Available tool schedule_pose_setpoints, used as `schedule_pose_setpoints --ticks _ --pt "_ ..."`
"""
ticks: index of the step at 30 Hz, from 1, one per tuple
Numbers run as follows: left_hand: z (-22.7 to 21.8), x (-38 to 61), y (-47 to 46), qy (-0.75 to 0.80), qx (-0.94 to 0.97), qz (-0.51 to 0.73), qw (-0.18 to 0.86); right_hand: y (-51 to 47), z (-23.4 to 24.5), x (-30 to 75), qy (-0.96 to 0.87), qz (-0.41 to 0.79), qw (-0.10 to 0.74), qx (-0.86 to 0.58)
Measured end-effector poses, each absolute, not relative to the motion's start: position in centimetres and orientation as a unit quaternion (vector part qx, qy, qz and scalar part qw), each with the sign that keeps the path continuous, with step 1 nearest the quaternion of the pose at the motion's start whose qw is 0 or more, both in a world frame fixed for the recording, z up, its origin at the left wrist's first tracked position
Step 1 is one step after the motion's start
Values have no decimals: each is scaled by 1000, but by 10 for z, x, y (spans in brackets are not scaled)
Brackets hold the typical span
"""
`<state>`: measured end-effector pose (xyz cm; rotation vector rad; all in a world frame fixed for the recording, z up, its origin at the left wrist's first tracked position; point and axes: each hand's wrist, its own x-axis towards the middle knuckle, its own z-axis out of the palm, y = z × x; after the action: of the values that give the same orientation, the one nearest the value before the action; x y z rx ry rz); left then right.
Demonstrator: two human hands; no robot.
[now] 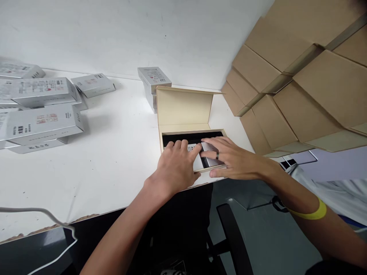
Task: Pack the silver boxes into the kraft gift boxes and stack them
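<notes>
A hinged cream gift box (185, 109) stands near the table's front edge with its lid raised and a black insert (183, 137) inside. My left hand (177, 164) lies over a small white printed box (197, 163) in the left part, fingers spread and bent over it, some fingertips hidden, thumb by the front rim. My right hand (232, 158), with a dark ring, rests its spread fingers on a small silver box (211, 161) in the right part. Its thumb is outside the front wall. Both small boxes sit down inside the insert.
Several silver printed cartons (43, 122) are piled at left, with a single one (93, 84) beside them. Another small stack (155, 82) stands behind the lid. Brown cardboard boxes (286, 88) are stacked at right. A white cable (37, 210) crosses the front-left edge; a chair (233, 236) is below.
</notes>
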<state>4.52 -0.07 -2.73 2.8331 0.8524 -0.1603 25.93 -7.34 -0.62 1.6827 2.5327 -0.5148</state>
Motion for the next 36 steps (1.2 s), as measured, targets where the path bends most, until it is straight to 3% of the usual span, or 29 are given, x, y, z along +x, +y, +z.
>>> schedule_pose_setpoints --ticks 8,22,24,27,29,31,33,36 --pt "3 62 10 260 941 -180 121 -51 -9 250 840 -108 170 504" --pt "-1 60 5 240 961 -89 105 -55 7 250 842 -167 155 489" --pt "-2 43 -2 244 964 -48 97 -59 23 259 828 -197 112 513" --pt "-10 13 -20 244 958 116 92 -51 51 273 808 -180 -10 562" --pt "-19 -1 -35 225 938 245 101 -31 61 278 802 -90 -120 578" --pt "-30 -7 -52 187 918 327 128 0 60 277 792 32 -169 585" --pt "-39 -5 -67 144 902 375 160 36 52 273 782 90 -97 609" --pt "-49 0 -82 110 878 420 203 79 39 271 765 70 -22 639"
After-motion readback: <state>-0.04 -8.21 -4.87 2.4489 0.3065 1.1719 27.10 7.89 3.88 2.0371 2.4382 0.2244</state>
